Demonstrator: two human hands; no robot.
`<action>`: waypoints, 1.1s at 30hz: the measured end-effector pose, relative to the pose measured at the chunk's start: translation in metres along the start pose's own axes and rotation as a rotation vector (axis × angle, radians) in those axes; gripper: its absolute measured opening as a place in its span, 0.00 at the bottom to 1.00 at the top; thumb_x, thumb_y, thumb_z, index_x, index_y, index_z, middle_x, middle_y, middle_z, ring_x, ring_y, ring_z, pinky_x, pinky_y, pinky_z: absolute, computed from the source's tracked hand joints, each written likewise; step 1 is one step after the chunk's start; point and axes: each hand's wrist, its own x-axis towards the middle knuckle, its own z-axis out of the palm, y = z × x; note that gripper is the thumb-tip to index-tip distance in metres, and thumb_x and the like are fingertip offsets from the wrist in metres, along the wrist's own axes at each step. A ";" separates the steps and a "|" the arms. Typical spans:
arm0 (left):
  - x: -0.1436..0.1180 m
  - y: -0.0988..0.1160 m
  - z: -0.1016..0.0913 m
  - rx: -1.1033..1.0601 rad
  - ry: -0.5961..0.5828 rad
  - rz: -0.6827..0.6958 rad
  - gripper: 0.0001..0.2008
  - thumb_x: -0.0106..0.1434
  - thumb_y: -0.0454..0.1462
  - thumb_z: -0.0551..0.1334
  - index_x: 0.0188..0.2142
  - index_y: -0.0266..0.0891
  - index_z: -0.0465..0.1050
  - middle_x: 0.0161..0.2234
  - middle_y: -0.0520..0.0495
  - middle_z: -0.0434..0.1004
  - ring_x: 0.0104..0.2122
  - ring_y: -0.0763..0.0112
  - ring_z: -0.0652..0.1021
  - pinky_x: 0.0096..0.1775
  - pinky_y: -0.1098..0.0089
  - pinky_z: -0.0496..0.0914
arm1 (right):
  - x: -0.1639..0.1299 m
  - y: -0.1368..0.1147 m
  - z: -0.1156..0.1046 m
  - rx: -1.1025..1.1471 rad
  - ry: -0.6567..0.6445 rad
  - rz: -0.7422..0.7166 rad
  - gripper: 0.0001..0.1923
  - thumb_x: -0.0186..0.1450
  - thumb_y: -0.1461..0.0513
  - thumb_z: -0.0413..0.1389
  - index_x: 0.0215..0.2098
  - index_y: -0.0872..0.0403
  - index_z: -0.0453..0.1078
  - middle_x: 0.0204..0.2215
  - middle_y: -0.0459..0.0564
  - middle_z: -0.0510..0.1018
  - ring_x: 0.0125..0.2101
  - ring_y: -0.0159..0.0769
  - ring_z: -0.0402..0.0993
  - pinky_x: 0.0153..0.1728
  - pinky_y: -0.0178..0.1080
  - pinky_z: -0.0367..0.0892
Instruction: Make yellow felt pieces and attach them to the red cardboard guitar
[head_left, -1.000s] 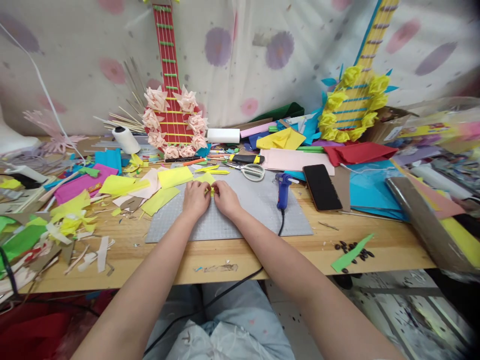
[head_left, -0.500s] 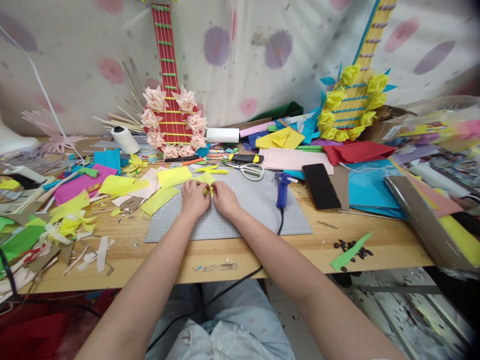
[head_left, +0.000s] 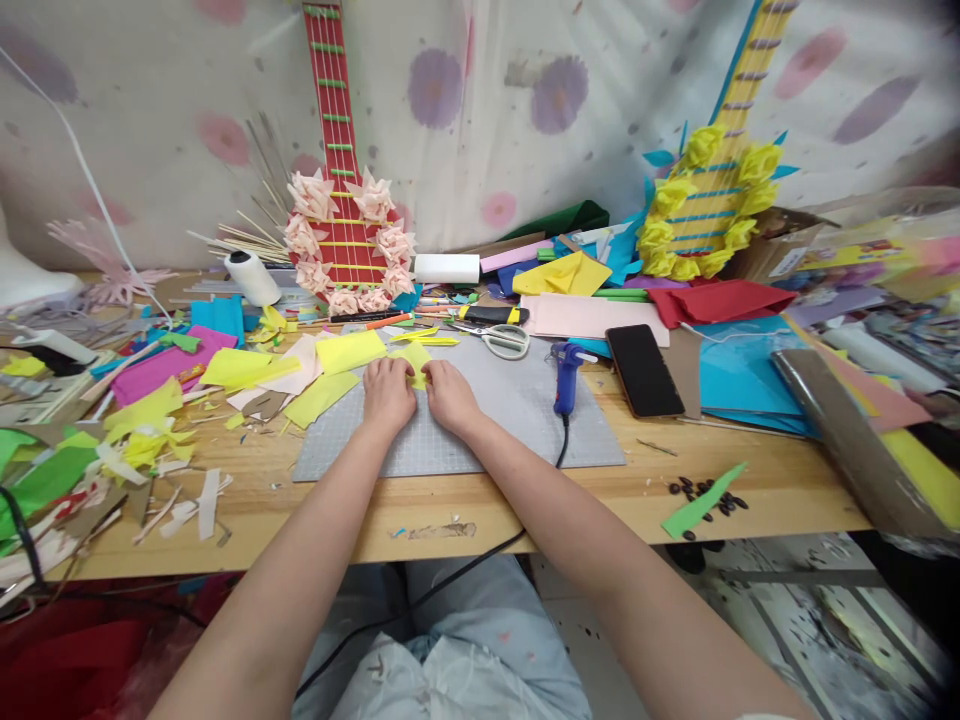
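Both of my hands meet over the grey cutting mat (head_left: 345, 450), on a small piece of yellow crepe paper (head_left: 418, 371). My left hand (head_left: 388, 393) has its fingers curled down on the paper's left side. From the right, my right hand (head_left: 448, 396) pinches the paper's other edge; its fingertips are partly hidden. More yellow crepe paper (head_left: 349, 351) lies to the left of my hands. Beyond them are thin yellow strips (head_left: 424, 338) and a pair of scissors (head_left: 507, 342). A blue hot glue gun (head_left: 566, 380) rests at the mat's right side.
A black phone (head_left: 643, 371) lies right of the glue gun, whose cord crosses the table's front edge. Two paper guitars, one red (head_left: 349, 235) and one yellow (head_left: 705, 200), lean at the back. Scraps (head_left: 142, 430) cover the left side; dark seeds (head_left: 709, 495) lie front right.
My left hand's fingers have straightened slightly and moved a little away from the right hand, so more of the yellow paper shows between them. The view has shifted very slightly.
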 end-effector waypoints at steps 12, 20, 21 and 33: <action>0.002 -0.004 -0.012 -0.154 -0.028 0.179 0.16 0.50 0.25 0.48 0.34 0.41 0.66 0.38 0.46 0.70 0.44 0.64 0.68 0.47 0.64 0.62 | -0.004 0.000 -0.001 0.027 -0.015 -0.045 0.17 0.59 0.71 0.42 0.45 0.56 0.61 0.40 0.55 0.67 0.42 0.40 0.62 0.44 0.44 0.60; 0.024 -0.049 -0.056 -0.128 -0.227 0.270 0.22 0.47 0.26 0.49 0.40 0.44 0.66 0.49 0.52 0.70 0.50 0.70 0.69 0.51 0.68 0.62 | 0.003 0.015 -0.007 0.561 0.312 0.241 0.28 0.50 0.73 0.42 0.50 0.54 0.51 0.39 0.50 0.64 0.33 0.29 0.65 0.35 0.34 0.64; 0.024 -0.052 -0.057 -0.100 -0.269 0.301 0.20 0.47 0.27 0.49 0.38 0.43 0.67 0.50 0.52 0.69 0.50 0.69 0.69 0.51 0.67 0.62 | 0.004 0.016 -0.008 0.583 0.345 0.282 0.27 0.50 0.73 0.42 0.49 0.54 0.52 0.38 0.49 0.65 0.32 0.29 0.65 0.35 0.34 0.64; 0.001 -0.026 -0.046 -0.013 -0.398 0.450 0.15 0.51 0.30 0.52 0.39 0.41 0.68 0.46 0.43 0.71 0.47 0.63 0.70 0.50 0.61 0.62 | 0.003 0.019 -0.016 0.556 0.398 0.355 0.26 0.48 0.72 0.42 0.46 0.54 0.55 0.35 0.48 0.65 0.34 0.32 0.64 0.37 0.35 0.62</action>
